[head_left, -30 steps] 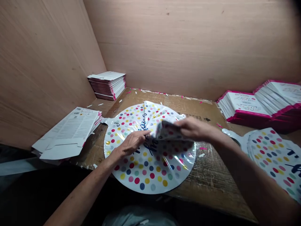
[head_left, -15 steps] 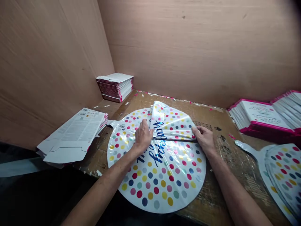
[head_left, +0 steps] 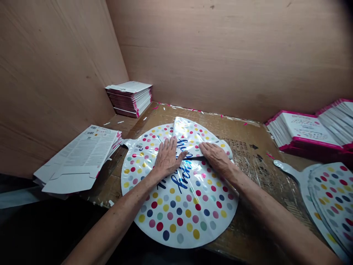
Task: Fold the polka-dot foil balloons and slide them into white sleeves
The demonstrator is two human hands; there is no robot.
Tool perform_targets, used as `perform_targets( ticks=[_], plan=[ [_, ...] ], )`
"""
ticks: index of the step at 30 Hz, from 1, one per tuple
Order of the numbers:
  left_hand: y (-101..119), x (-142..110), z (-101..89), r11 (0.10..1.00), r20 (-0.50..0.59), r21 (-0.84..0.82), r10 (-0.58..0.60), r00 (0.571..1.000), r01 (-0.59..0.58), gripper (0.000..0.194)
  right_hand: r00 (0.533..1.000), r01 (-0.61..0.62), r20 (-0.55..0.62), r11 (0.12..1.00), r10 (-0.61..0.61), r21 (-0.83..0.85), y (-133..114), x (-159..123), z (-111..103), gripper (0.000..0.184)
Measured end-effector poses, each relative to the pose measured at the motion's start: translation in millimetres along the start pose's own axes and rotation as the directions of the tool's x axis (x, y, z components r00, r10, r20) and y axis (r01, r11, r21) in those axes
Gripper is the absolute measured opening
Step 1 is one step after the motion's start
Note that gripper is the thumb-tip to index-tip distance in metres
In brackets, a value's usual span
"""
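Two wooden panels (head_left: 220,55) stand beyond my hands, and cardboard (head_left: 257,175) spreads beneath them. On my feed, the round dotted balloon (head_left: 176,202) lies under both palms, part of it folded over. More dotted balloons (head_left: 331,200) rest right of my right hand (head_left: 216,156); flat cartons (head_left: 85,154) sit left of my left hand (head_left: 167,156). The left is spread, the right flat with fingers together, neither gripping anything. One pink scrap (head_left: 270,156) lies beyond the right.
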State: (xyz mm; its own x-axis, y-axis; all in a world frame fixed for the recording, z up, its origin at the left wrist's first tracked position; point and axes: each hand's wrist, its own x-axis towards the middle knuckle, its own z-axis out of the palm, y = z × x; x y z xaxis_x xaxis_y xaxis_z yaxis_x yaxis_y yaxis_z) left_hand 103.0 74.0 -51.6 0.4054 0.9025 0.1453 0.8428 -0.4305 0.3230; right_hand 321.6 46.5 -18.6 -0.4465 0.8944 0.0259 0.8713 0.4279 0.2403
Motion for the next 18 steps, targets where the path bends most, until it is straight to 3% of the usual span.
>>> perform_targets(
  ticks=[3,6,8,10,11,13,15,16,18],
  plan=[
    [-5.2,6.7,-0.1,0.999,0.03,-0.044,-0.022,0.999,0.024,0.085,0.989,-0.117,0.088,0.993,0.119,-0.022,-7.0,-14.8,-3.9,0.033],
    [-8.9,12.0,-5.9,0.997,0.07,-0.072,-0.021,0.997,0.026,0.086,0.935,-0.275,0.23,0.961,0.27,-0.011,-17.3,-49.8,-10.9,0.026],
    [-3.0,6.2,-14.9,0.995,0.064,-0.098,-0.005,0.998,0.012,0.085,0.921,-0.322,0.236,0.947,0.31,0.012,-30.7,-66.3,-17.2,0.023],
    [10.9,-11.3,-24.2,0.985,-0.006,-0.094,0.145,0.989,-0.145,0.083,0.93,-0.338,0.172,0.94,0.326,0.05,-50.4,-70.7,-25.4,0.02],
    [19.1,-23.8,-27.3,0.96,-0.058,-0.075,0.264,0.963,-0.268,0.078,0.93,-0.351,0.149,0.933,0.337,0.078,-61.3,-69.5,-30.4,0.019],
    [32.0,-51.2,-28.9,0.877,-0.147,-0.031,0.47,0.87,-0.479,0.057,0.933,-0.354,0.133,0.917,0.334,0.183,-80.7,-66.6,-40.9,0.02],
    [33.2,-73.5,-26.1,0.858,-0.234,-0.05,0.488,0.841,-0.511,0.038,0.977,-0.213,0.103,0.9,0.188,0.38,-90.6,-71.2,-48.6,0.035],
    [28.2,-81.0,-24.5,0.87,-0.284,-0.088,0.445,0.849,-0.485,0.033,0.997,-0.083,0.042,0.872,0.072,0.482,-90.9,-77.2,-49.8,0.052],
    [8.9,-89.8,-24.6,0.868,-0.357,-0.208,0.361,0.862,-0.45,0.03,0.985,0.168,-0.14,0.79,-0.105,0.589,-83.6,-92.5,-44.8,0.091]
  ],
)
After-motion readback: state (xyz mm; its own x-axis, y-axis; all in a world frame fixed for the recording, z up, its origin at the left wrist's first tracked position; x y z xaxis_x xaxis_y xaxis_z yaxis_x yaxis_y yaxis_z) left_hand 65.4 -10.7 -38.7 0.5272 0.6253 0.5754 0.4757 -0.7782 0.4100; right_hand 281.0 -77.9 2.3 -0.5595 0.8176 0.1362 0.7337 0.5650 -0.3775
